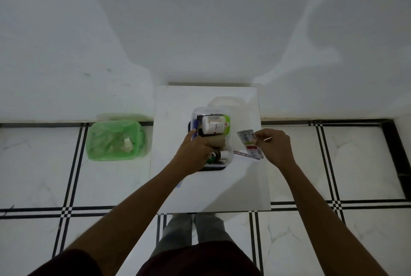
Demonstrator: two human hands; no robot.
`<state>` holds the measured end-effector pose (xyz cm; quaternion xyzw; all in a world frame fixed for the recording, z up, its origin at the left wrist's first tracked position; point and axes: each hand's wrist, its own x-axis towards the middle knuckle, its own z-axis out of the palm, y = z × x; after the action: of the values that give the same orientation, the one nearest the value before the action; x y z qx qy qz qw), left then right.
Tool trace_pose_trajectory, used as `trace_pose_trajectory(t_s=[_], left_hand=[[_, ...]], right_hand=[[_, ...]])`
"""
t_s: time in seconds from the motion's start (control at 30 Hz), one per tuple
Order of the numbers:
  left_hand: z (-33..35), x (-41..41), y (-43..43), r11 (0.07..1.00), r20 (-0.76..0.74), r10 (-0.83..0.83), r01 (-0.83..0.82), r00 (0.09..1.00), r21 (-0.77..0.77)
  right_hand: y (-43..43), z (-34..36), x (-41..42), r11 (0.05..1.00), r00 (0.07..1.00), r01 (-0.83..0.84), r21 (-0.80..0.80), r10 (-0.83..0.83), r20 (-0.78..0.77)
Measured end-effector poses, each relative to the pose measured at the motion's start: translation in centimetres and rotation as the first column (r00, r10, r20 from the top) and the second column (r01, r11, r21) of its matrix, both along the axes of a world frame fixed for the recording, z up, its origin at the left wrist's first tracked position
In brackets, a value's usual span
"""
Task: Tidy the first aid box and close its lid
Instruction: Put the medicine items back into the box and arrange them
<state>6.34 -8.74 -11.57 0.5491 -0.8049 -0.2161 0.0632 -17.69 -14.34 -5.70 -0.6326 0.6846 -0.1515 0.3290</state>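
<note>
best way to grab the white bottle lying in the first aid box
Take the white bottle around its middle, coming straight down from above. It lies on its side on top of the other contents, long axis running left to right, so its near and far sides are open to fingers and thumb.

The wall [200, 20] is plain white with soft grey shadows on it. The floor [355, 164] has big white tiles with thin black lines. A small white desk [244, 186] stands against the wall. The light is dim.
</note>
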Motion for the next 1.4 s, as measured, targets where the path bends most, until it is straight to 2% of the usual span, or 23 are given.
trace_pose_trajectory(t_s=[0.07, 0.13, 0.2, 0.23, 0.37, 0.47, 0.53, 0.6, 0.7, 0.83, 1.0, 1.1, 1.17, 1.23, 1.3, 1.37, 1.4], left_hand=[[0.3, 0.5, 0.4, 0.987, -0.043, 0.015, -0.021, 0.999, -0.161], [0.9, 1.2, 1.0, 0.940, -0.212, 0.181, -0.232, 0.960, -0.249], [0.8, 2.3, 1.9, 0.870, -0.356, 0.390, -0.467, 0.849, -0.160], [0.3, 2.9, 2.6, 0.847, -0.364, 0.459, -0.522, 0.810, -0.095], [-2.2, 5.6, 5.7, 0.852, -0.189, 0.522, -0.499, 0.832, 0.156], [-3.4, 6.3, 7.1, 0.817, -0.017, 0.505, -0.470, 0.863, 0.335], [-4.1, 6.0, 7.6, 0.755, 0.021, 0.565, -0.528, 0.825, 0.389], [-4.6, 5.6, 7.9, 0.680, 0.025, 0.655, -0.604, 0.755, 0.415], [-5.0, 5.4, 7.9, 0.612, 0.068, 0.723, -0.684, 0.687, 0.397], [-5.1, 5.7, 7.0, 0.501, 0.062, 0.803, -0.728, 0.593, 0.467], [-4.9, 6.5, 6.5, 0.409, 0.116, 0.842, -0.762, 0.527, 0.502], [-5.0, 6.8, 6.7, 0.406, 0.089, 0.858, -0.773, 0.506, 0.487], [-4.4, 6.8, 6.8, 0.412, 0.055, 0.868, -0.779, 0.493, 0.473], [-3.1, 7.1, 6.4, 0.347, -0.021, 0.923, -0.807, 0.384, 0.478], [-1.1, 7.6, 5.5, 0.247, -0.121, 0.969, -0.844, 0.215, 0.476], [1.2, 7.9, 4.3, 0.204, -0.299, 0.953, -0.829, 0.047, 0.521], [2.4, 7.6, 3.6, 0.215, -0.385, 0.923, -0.805, -0.019, 0.553]], right_hand=[[-0.1, 0.6, 0.3, 0.999, 1.000, 0.011, -0.035, -0.011, 0.018], [-0.1, 1.4, 1.1, 0.996, 0.998, 0.021, -0.087, -0.015, 0.065], [-0.1, 2.0, 2.1, 0.987, 0.993, -0.006, -0.161, 0.025, 0.111], [0.0, 2.2, 2.9, 0.981, 0.990, -0.037, -0.191, 0.062, 0.123], [1.3, 1.9, 6.5, 0.903, 0.945, -0.279, -0.328, 0.319, 0.074], [2.9, 0.5, 8.5, 0.703, 0.827, -0.558, -0.440, 0.517, -0.223], [3.8, -1.1, 9.2, 0.605, 0.739, -0.673, -0.426, 0.571, -0.357], [4.5, -2.8, 9.5, 0.583, 0.705, -0.710, -0.396, 0.583, -0.405], [4.7, -4.2, 9.6, 0.645, 0.709, -0.703, -0.300, 0.597, -0.376], [4.4, -4.4, 8.8, 0.729, 0.755, -0.655, -0.200, 0.621, -0.208], [4.4, -4.6, 8.2, 0.752, 0.782, -0.623, -0.215, 0.592, -0.195], [4.3, -4.7, 8.4, 0.771, 0.788, -0.615, -0.165, 0.595, -0.157], [4.2, -4.4, 8.2, 0.813, 0.838, -0.546, -0.204, 0.532, -0.123], [3.9, -3.7, 7.5, 0.875, 0.919, -0.394, -0.280, 0.383, -0.097], [3.3, -3.6, 6.0, 0.936, 0.980, -0.199, -0.291, 0.190, -0.060], [2.4, -4.3, 4.1, 0.984, 0.996, -0.059, -0.170, 0.047, -0.077], [2.1, -4.9, 3.2, 0.996, 0.992, -0.033, -0.077, 0.023, -0.122]])
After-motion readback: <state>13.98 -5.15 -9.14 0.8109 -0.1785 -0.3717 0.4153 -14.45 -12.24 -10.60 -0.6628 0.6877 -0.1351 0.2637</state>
